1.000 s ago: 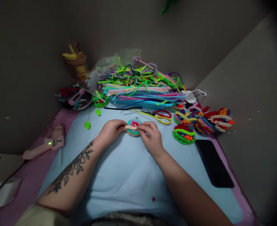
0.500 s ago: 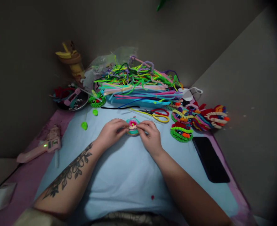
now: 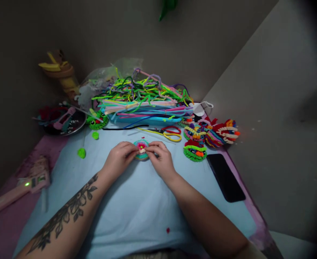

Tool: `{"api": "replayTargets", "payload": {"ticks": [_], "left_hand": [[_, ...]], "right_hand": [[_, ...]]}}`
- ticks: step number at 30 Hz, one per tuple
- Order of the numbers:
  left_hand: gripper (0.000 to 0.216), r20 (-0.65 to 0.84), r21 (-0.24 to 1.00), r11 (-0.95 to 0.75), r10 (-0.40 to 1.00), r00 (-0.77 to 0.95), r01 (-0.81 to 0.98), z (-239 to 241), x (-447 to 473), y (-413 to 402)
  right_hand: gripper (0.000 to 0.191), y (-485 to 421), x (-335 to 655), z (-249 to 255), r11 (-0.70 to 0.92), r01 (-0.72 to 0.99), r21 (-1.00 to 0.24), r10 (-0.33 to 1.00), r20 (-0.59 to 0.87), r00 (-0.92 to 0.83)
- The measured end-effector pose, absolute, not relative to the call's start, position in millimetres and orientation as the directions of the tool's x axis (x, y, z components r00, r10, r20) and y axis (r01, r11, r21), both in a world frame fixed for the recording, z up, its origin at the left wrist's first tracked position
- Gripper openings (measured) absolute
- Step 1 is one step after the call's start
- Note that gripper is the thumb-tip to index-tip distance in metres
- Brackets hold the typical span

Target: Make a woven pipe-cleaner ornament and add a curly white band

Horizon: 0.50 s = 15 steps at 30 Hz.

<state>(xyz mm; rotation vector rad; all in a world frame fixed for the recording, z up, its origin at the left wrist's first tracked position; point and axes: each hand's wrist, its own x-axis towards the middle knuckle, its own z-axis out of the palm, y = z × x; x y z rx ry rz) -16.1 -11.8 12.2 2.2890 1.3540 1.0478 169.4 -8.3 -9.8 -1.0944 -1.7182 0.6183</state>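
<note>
Between my hands lies a small round pipe-cleaner piece (image 3: 142, 157), turquoise around the rim, with pink, a yellow dot and a pale strip in the middle. My left hand (image 3: 121, 157) pinches its left side with thumb and forefinger. From the right, my right hand (image 3: 160, 157) pinches the other side near the pale strip. The fingertips cover part of the piece. Just beyond it are scissors (image 3: 171, 133) with one red and one yellow handle loop, lying by a black pipe cleaner (image 3: 115, 128).
A blue tray (image 3: 147, 119) heaped with pipe cleaners (image 3: 139, 106) stands at the back. Finished colourful pipe-cleaner pieces (image 3: 195, 151) and a black phone (image 3: 225, 178) are at right. At left are a pink glue gun (image 3: 21, 192), a metal bowl (image 3: 80, 126) and green bits (image 3: 81, 153).
The camera has turned a little to the right, so the whole scene sits further left. Both hands keep their pinch on the round piece, with only slight finger movement.
</note>
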Motion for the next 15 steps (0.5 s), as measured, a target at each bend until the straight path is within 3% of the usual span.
{"api": "replayTargets", "payload": {"ticks": [11,15], "left_hand": [[0.017,0.370,0.635,-0.456,0.888,0.273,0.624,13.9,-17.2,-8.0],[0.034,0.305,0.641,-0.432,0.902,0.307,0.634,19.0,-31.6,-3.7]], "right_hand": [[0.015,-6.9,168.4,-7.7,0.433,0.374,-0.820,0.900,0.411,-0.142],[0.030,-6.7,171.5,-4.7,0.444,0.407,-0.798,0.896,0.405,-0.183]]}}
